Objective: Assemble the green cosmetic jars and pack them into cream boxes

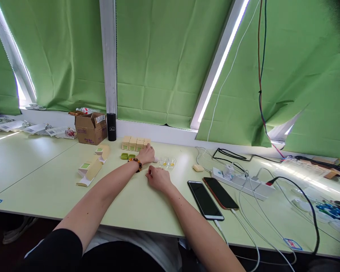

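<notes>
My left hand (146, 153), with a beaded bracelet (135, 164) at the wrist, reaches to the right end of a row of small cream boxes (133, 144) with green labels. Its fingers are bent against the endmost box, which they partly cover. Below the row sit small green containers (124, 156), one partly behind the wrist. My right hand (160, 177) rests low over the table with its fingers curled in, and nothing shows in them. Just beyond it stand clear cups (167, 163) with a little yellow in the bottom.
Opened cream cartons (90, 170) lie to the left. Behind them stand a cardboard box (91, 128) and a black cylinder (111, 127). At right are two phones (206, 200), a power strip (240, 182), a small cream block (198, 168) and tangled cables.
</notes>
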{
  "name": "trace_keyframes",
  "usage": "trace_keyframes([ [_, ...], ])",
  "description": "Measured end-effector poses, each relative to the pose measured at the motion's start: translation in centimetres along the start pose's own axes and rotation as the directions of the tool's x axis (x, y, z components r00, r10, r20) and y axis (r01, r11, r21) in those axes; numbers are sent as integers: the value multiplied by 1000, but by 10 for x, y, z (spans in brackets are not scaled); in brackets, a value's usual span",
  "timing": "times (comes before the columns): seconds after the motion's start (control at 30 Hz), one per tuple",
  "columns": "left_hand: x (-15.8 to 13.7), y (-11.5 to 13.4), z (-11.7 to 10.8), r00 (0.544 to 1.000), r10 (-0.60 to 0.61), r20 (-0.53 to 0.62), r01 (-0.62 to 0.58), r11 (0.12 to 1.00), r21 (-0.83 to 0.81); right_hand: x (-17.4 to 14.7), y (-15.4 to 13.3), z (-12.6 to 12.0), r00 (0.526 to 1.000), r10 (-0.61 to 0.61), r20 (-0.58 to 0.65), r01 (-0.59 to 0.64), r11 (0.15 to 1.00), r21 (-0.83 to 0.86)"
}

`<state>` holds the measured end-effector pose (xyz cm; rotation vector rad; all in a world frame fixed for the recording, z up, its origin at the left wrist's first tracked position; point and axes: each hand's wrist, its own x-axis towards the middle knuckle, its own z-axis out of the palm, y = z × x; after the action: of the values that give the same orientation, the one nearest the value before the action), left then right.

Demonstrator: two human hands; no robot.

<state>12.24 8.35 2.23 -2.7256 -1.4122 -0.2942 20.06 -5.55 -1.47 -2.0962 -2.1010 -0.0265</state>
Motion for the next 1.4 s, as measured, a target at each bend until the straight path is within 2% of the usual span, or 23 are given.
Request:
trace_keyframes([
  [0.2,-1,3,-3,999,-23,25,24,999,-29,0,1,2,1000,-18,-7,18,1000,-8],
  [0.37,-14,0,-19,1000,2,7,-1,998,-65,-1,0,-1,1000,-17,-18,17,1000,-3],
  [0.5,-27,-28,-42,997,-3,-73,-4,996,-93,-2,-2,-4,1000,-4,10,4,1000,6],
  [0.67,-53,-84,-59,962,-71,-265,15,978,-208,-1,-2,-6,1000,4,15,-4,1000,19],
  [0.77,-73,-113,-55,949,-88,-302,31,981,-190,-1,-2,-5,1000,5,17,-5,1000,15],
  [0.93,-89,-136,-27,982,-129,-139,108,983,-147,-1,-2,-4,1000,-1,2,1,1000,17],
  [1.1,-83,-131,-5,993,-101,-57,98,994,-51,-1,-1,-3,1000,-6,2,6,1000,20],
  [1.23,-74,-120,-1,998,-47,-35,47,999,-12,-1,-2,-4,1000,4,22,-4,1000,13],
  [1.4,-69,-108,2,999,-37,-31,36,999,-31,-1,-2,-5,1000,2,19,-2,1000,3],
])
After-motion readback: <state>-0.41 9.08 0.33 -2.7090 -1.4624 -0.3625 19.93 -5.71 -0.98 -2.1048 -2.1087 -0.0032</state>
